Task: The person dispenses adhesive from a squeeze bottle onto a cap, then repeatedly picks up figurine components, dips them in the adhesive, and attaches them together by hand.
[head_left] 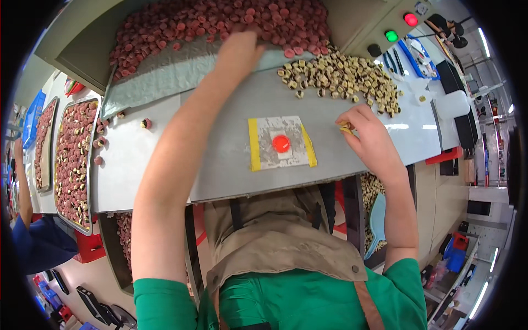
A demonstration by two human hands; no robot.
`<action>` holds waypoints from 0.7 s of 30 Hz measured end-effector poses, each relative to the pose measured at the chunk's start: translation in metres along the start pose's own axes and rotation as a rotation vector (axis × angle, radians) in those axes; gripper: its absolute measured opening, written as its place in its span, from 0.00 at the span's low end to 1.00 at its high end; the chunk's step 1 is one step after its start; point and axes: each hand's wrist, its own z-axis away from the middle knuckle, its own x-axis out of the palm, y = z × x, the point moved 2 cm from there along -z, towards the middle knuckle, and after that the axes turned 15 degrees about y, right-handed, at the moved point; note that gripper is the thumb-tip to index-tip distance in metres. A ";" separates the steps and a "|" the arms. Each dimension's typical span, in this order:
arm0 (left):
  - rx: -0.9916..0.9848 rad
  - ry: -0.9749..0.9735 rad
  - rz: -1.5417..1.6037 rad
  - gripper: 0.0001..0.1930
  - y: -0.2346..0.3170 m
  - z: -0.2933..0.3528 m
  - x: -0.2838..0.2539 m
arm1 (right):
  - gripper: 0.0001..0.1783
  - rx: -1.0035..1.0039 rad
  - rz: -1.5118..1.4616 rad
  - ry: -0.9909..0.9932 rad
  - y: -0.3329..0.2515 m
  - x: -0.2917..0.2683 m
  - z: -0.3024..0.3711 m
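Grey worktable (225,168), taped plate (275,124) central, red disc (281,144) on it. Clock from plate: left hand (239,52) at 11 o'clock, fingertips hidden among pink caps (181,27), grip cannot be told; right hand (367,132) at 3, fingertips pinching yellowish piece (345,128); cream-and-black pieces (349,77) heaped at 1.

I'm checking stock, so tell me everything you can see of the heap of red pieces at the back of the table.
The heap holds many small, round, dull-red pieces, many hollowed like shallow cups, lying loose at mixed angles. They look matte; material unclear. It spreads between the walls of a grey-green housing and runs out of the picture at the top. A pale green sheet shows along its front. At right, its edge meets a pile of yellow-and-dark pieces. The left hand reaches in.
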 end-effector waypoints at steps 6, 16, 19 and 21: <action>-0.052 0.005 -0.201 0.10 0.000 0.009 -0.018 | 0.13 -0.104 -0.049 -0.045 0.008 0.026 0.005; -0.650 -0.195 0.526 0.14 0.048 0.087 -0.105 | 0.14 0.079 -0.212 0.032 0.010 0.030 0.013; -1.147 -0.161 1.194 0.17 0.074 0.128 -0.117 | 0.12 0.015 -0.101 0.011 0.006 0.036 0.010; -1.250 -0.167 1.393 0.19 0.081 0.146 -0.120 | 0.11 -0.036 -0.031 0.000 -0.001 0.038 0.004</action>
